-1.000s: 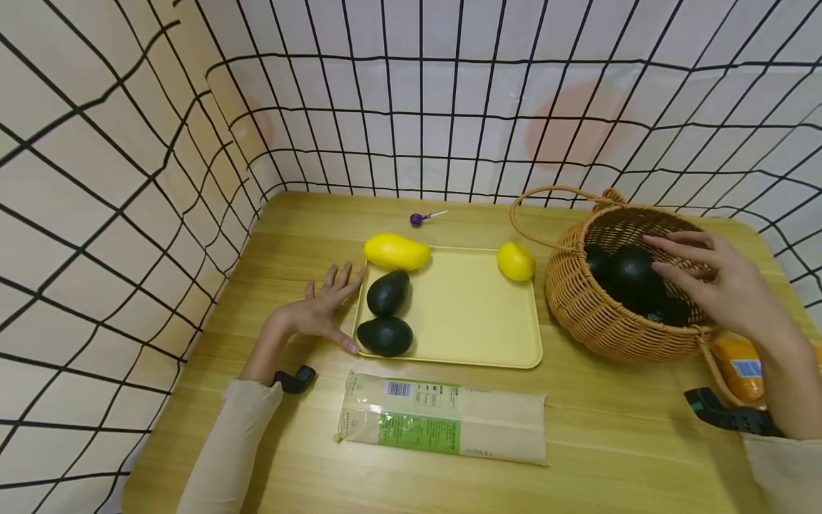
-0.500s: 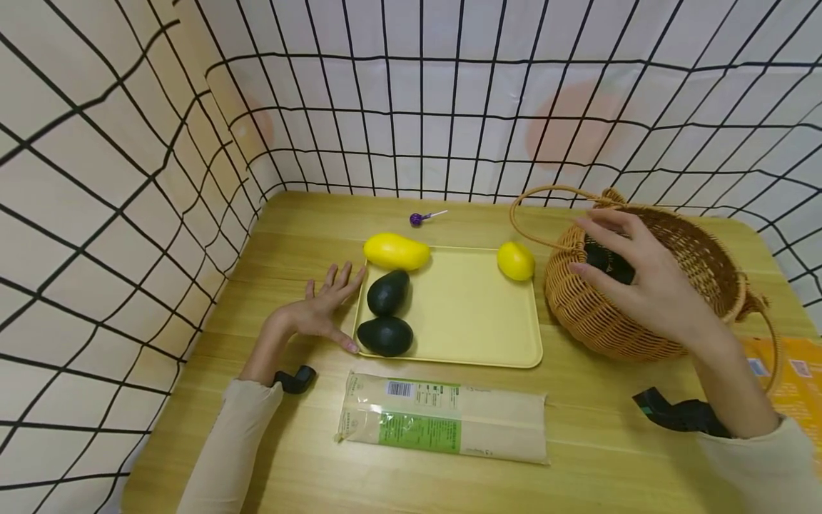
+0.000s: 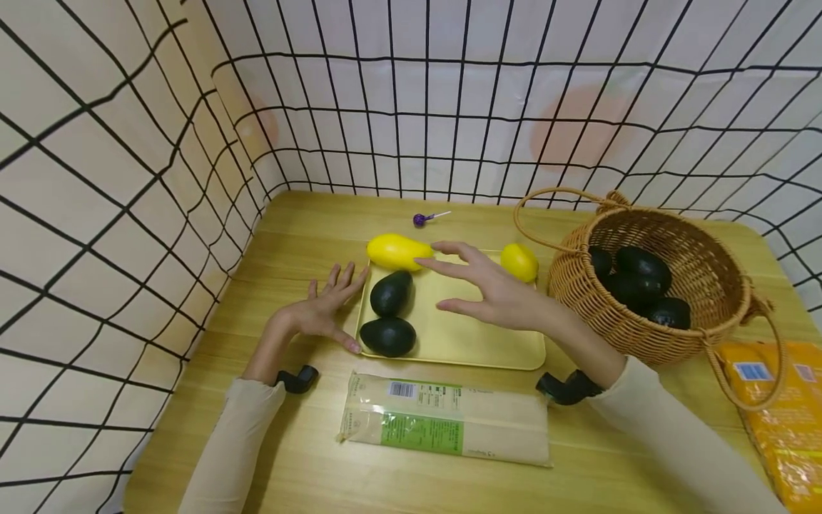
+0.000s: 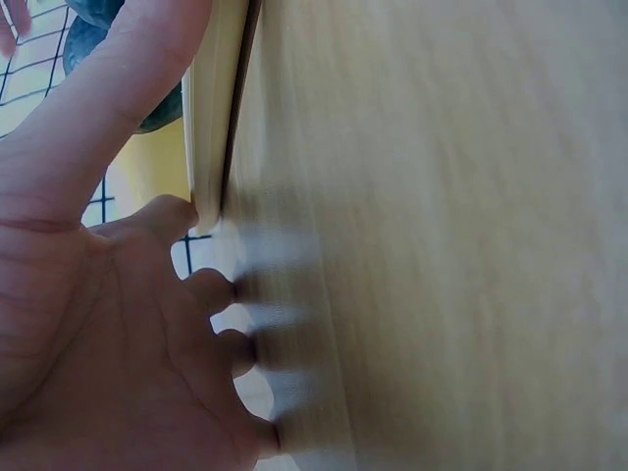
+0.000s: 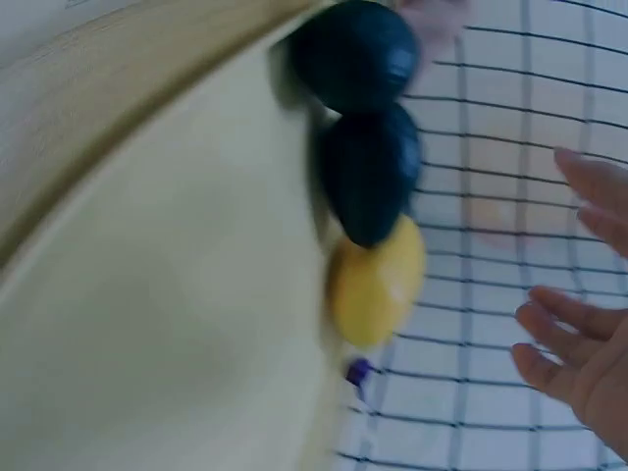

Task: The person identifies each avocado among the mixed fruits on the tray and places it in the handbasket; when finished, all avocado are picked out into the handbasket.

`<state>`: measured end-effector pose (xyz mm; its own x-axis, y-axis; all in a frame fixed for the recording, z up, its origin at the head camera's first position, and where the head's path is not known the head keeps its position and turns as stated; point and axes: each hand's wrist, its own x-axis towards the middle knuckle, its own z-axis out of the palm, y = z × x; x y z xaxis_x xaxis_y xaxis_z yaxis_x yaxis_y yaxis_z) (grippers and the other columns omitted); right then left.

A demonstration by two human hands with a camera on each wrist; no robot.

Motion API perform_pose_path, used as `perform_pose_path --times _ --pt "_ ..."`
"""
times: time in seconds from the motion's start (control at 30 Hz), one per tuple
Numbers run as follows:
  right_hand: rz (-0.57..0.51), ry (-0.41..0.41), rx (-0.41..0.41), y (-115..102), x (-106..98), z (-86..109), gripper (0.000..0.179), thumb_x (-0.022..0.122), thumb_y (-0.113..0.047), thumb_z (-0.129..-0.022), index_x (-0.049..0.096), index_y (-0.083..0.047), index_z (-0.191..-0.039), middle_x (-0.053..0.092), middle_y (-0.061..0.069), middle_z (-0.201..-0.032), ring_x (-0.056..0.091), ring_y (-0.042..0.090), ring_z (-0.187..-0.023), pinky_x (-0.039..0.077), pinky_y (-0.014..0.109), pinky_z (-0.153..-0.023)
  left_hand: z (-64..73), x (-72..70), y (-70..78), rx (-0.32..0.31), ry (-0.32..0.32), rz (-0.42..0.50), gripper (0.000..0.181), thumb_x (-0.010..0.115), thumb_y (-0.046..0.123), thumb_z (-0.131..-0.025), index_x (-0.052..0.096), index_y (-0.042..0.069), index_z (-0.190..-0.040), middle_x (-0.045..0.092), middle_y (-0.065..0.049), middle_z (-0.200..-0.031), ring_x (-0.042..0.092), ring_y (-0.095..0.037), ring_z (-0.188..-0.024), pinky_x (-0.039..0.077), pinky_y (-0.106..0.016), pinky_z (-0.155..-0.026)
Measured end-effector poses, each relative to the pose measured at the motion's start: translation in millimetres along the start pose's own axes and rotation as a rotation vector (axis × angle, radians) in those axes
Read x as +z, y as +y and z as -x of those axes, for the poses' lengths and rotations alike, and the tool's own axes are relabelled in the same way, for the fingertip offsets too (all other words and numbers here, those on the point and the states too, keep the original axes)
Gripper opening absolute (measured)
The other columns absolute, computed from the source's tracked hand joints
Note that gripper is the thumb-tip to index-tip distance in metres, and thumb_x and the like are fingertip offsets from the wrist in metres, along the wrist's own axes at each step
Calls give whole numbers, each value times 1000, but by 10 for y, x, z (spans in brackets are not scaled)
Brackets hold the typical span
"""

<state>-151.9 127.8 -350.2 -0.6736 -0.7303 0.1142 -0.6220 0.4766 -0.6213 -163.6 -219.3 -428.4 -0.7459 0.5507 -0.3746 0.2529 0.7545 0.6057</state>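
Note:
My left hand (image 3: 321, 310) lies spread on the table, its thumb and forefinger touching the left edge of the yellow tray (image 3: 475, 350). In the head view, my right hand (image 3: 491, 289) hovers over the tray with parted fingers and holds nothing. Its fingertips come near a yellow mango (image 3: 398, 252) at the tray's back left corner. Two dark avocados, one (image 3: 391, 293) behind the other (image 3: 388, 337), lie along the tray's left side. At the back right corner sits a lemon (image 3: 519, 262). Several more avocados (image 3: 644, 269) rest inside the wicker basket (image 3: 597, 321).
A long clear-and-green packet (image 3: 449, 420) lies in front of the tray. Behind it is a purple lollipop (image 3: 420, 220). An orange packet (image 3: 780, 421) lies at the right, partly under the basket's handle. Black wire grid (image 3: 424, 114) walls stand behind and left.
My right hand has left the basket and swung left over the tray. The avocado it was at stays in the basket with the others. My left hand has kept its place.

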Motion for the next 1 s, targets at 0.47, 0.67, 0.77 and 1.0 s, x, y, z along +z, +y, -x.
perform_pose_path --times 0.47,0.67,0.77,1.0 --pt "-117 -143 -139 318 466 -530 55 69 -5 -97 57 -17 -150 43 22 -160 40 39 -150 35 60 -122 -19 -2 2 -6 -8 -27 143 93 49 -72 -10 17 -167 -29 -21 -169 -32 -45 -154 -20 -79 -114" --pt "-124 -161 -167 370 492 -608 56 71 -1 -95 59 -15 -147 45 20 -160 39 38 -150 34 59 -123 -24 -3 3 -2 -9 -26 143 93 49 -72 -10 17 -167 -29 -21 -169 -33 -45 -154 -21 -79 -114" --pt "-125 -177 -191 379 500 -669 56 74 -1 -92 61 -14 -145 46 20 -159 39 37 -150 33 59 -124 -27 -2 3 -8 -11 -28 143 93 49 -72 -10 18 -167 -29 -21 -169 -33 -45 -154 -21 -79 -114" --pt "-72 -255 -213 391 520 -792 51 74 -1 -92 65 -14 -141 48 20 -157 42 38 -148 32 55 -125 -38 0 5 -17 -14 -35 144 93 50 -72 -11 19 -166 -29 -20 -169 -32 -44 -154 -19 -79 -115"
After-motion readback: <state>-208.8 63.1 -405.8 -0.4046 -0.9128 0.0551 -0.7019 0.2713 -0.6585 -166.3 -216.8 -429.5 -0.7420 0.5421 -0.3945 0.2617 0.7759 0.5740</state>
